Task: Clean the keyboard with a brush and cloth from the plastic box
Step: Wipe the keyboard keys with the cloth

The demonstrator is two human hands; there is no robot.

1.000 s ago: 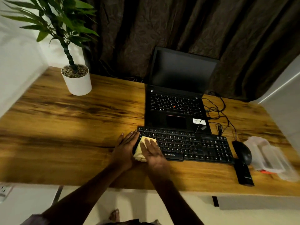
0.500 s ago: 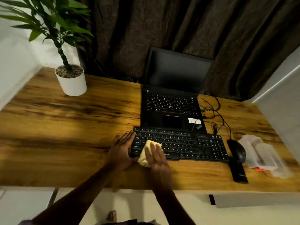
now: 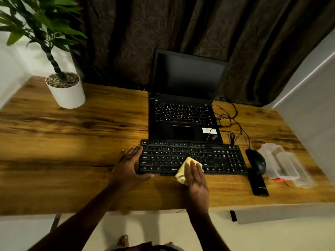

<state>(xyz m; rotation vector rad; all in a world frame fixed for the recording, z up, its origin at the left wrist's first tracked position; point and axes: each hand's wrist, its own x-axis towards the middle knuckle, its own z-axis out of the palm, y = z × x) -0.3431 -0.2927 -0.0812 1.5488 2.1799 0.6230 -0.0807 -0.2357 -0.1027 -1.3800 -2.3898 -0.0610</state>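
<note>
Yellow cloth [image 3: 187, 167] is lying bunched on the lower rows of the black keyboard [image 3: 223, 158], about mid-length by the right end of the space bar. The right hand [image 3: 196, 180] is pressing it down with straight, flat fingers, none visibly curling round it. A second ago the cloth was working over the keyboard's left corner; it has been travelling rightward along the keys, so the wiping is looking roughly half done, with the right-hand keys and number pad probably still waiting. The left hand [image 3: 127, 167] is bracing the keyboard's left end as before, fingers extended along the side and thumb lying against the front edge. Just right of the keyboard a black mouse [image 3: 256, 161] is sitting, with a flat black device [image 3: 258, 184] in front of it. Beyond them the clear plastic box [image 3: 282, 165] is lying with something small and orange at its near edge, possibly the brush but too blurred to tell. An open laptop [image 3: 183, 113] is standing directly behind the keyboard, cables [image 3: 228, 120] trailing at its right. Everything is resting on a wood-grain desk [image 3: 72, 142]. A potted plant [image 3: 65, 91] is standing far left, and dark brown curtains [image 3: 181, 24] are hanging behind.
</note>
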